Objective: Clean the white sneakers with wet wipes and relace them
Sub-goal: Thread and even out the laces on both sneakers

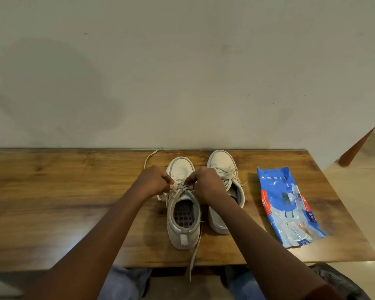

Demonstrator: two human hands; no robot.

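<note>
Two white sneakers stand side by side on the wooden table (74, 191), toes toward the wall. Over the left sneaker (182, 226), my left hand (155, 180) and my right hand (204, 182) each pinch its off-white lace (183, 190) at the eyelets. One loose end of that lace loops toward the wall (151, 155); the other hangs over the table's front edge (194, 256). The right sneaker (222, 163) is laced and partly hidden behind my right forearm. A blue pack of wet wipes (288, 206) lies flat to the right of the shoes.
A plain wall rises directly behind the table. A wooden furniture leg (355, 148) stands on the floor at the far right. My knees in blue jeans (126, 282) show below the front edge. A dark object (333, 276) lies on the floor at lower right.
</note>
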